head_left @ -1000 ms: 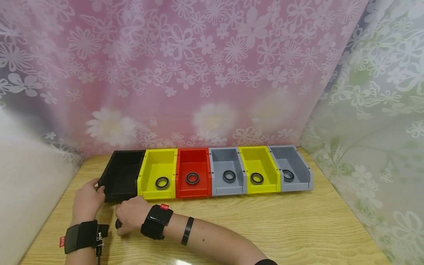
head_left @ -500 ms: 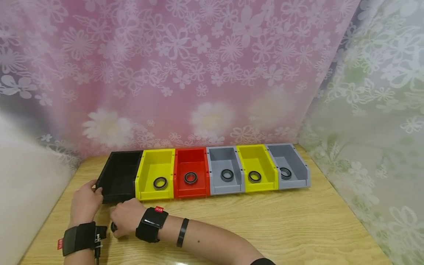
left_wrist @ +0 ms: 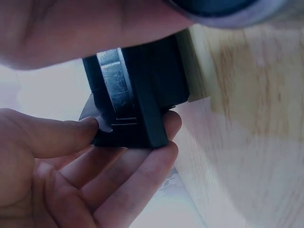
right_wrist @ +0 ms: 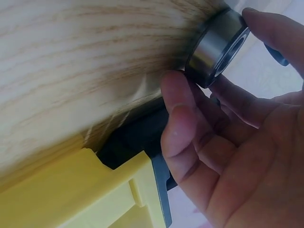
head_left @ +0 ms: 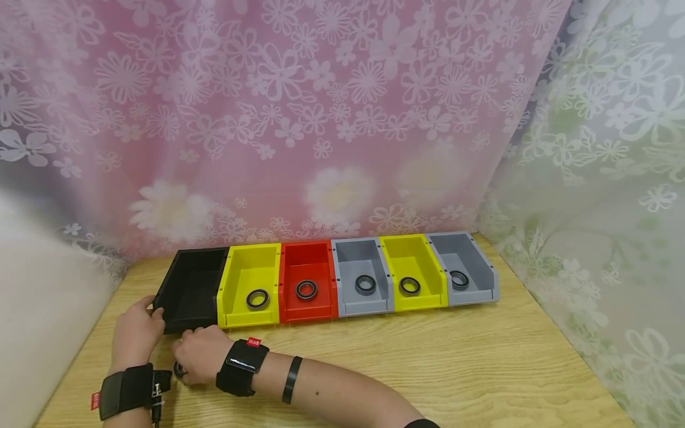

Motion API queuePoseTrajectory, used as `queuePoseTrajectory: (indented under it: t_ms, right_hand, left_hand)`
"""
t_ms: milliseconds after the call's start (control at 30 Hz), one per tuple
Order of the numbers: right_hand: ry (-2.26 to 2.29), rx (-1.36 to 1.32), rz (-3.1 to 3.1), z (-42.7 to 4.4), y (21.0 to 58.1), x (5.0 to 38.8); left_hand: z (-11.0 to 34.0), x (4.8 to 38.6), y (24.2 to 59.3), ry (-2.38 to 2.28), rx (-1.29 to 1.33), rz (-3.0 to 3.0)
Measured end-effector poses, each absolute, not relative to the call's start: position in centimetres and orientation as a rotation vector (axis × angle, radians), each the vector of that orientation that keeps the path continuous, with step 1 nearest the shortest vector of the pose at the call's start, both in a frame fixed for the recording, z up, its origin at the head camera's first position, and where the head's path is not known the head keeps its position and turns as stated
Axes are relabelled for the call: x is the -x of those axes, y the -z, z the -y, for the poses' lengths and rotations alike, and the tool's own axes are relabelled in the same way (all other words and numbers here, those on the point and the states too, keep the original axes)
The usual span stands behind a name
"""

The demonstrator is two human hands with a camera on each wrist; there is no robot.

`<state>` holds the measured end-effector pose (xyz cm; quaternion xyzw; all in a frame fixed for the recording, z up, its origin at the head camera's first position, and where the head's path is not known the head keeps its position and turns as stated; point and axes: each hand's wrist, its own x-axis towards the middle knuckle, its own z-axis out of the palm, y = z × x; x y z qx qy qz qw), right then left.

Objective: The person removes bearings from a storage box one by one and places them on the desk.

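Observation:
My left hand (head_left: 137,333) grips the front left corner of the black bin (head_left: 191,288), thumb on one side and fingers on the other in the left wrist view. In front of that bin, my right hand (head_left: 202,355) pinches a ball bearing (head_left: 179,370). The right wrist view shows this bearing (right_wrist: 211,50) tilted on edge by the wooden tabletop, between thumb and fingers; whether it touches the wood I cannot tell. No bearing shows inside the black bin.
Right of the black bin, joined in a row, stand a yellow bin (head_left: 248,270), a red bin (head_left: 307,261), a grey bin (head_left: 358,255), another yellow bin (head_left: 409,252) and another grey bin (head_left: 452,249). Each holds one bearing. A floral curtain (head_left: 321,119) hangs behind.
My right hand has shifted slightly left with the bearing. The left hand keeps its grip on the black bin's corner. The head view has moved a little.

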<state>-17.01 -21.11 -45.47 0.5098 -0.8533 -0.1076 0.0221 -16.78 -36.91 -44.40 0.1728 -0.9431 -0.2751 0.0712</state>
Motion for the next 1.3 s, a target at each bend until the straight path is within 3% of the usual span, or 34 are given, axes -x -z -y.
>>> queuePoseTrajectory:
  t_ms: [733,1300]
  right_hand:
    - [0.245,-1.606,2.731,20.8,45.1,17.7]
    - [0.096,-1.462,2.793,18.0,38.2,20.5]
  left_hand:
    - [36.8,16.6,44.3,0.823,-0.498,2.81]
    - [36.5,16.5,44.4,0.849,-0.508,2.784]
